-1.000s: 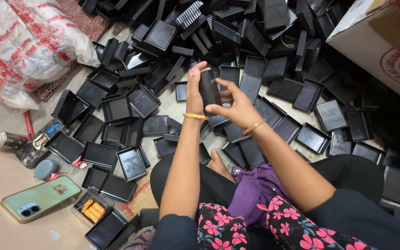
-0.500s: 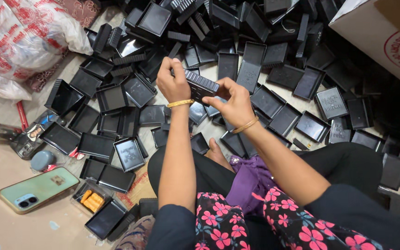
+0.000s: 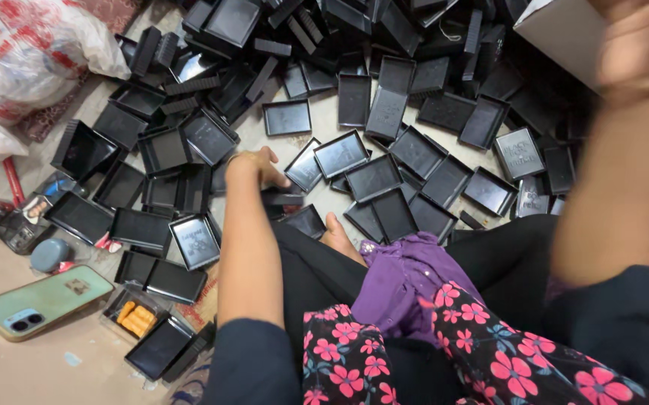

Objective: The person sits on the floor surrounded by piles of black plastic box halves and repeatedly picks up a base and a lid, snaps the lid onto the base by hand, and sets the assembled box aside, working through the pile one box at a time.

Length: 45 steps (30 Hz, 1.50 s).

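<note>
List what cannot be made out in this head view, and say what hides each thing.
- Right hand: motion-blurred and cut by the top edge; its grip cannot be told.
- Left hand: fingers curl over a black tray, hiding the grip.
- Box: cut by the top edge, partly behind the right hand.

Big white plastic sack [image 3: 28, 56] with red print lay at 10 o'clock | white cardboard box [image 3: 557, 34] with a brown flap stood at 1 o'clock | pale green phone [image 3: 43, 300] lay back-up at 8 o'clock, screen hidden.
</note>
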Each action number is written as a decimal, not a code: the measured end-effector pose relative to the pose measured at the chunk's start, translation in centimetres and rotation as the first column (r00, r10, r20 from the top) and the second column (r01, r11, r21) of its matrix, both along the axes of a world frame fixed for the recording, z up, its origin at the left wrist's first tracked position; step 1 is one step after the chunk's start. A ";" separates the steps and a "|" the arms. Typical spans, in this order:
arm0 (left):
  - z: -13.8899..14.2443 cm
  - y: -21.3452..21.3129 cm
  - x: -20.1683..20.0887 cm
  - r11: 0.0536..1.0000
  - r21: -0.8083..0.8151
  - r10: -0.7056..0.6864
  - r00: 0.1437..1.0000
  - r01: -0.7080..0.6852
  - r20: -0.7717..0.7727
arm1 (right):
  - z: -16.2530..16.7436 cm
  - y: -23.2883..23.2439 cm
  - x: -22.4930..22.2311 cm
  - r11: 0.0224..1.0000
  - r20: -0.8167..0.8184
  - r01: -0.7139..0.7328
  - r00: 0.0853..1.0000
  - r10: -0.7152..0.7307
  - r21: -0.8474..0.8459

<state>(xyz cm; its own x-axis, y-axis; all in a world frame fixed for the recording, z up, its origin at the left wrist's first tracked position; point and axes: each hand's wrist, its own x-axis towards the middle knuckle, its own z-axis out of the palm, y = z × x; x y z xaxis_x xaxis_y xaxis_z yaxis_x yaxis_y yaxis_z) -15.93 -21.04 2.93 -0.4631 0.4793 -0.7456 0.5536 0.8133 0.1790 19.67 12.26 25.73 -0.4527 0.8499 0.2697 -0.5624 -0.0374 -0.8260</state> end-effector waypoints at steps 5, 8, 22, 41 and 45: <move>-3.6 4.2 2.0 0.954 0.257 0.215 0.948 -0.153 -0.234 | -9.5 -10.3 -2.8 0.860 0.842 -0.420 0.539 -0.018 0.288; -3.2 5.6 3.0 0.882 0.412 0.326 0.929 -0.231 -0.177 | -15.9 -15.8 -3.0 0.773 0.932 -0.552 0.332 -0.142 0.314; 0.7 4.1 0.5 -0.080 0.869 0.692 0.600 -0.489 0.401 | -25.6 -26.2 -13.8 0.554 0.950 -0.811 0.006 -0.312 0.187; 6.1 6.1 10.1 -0.097 0.230 -0.196 0.245 -0.968 0.949 | -15.3 -15.5 -11.5 0.890 0.712 -0.456 0.630 0.310 0.016; 5.8 6.3 10.1 -0.056 0.266 -0.119 0.271 -0.962 0.955 | -13.1 -16.3 -10.9 0.889 0.875 -0.447 0.464 0.136 0.099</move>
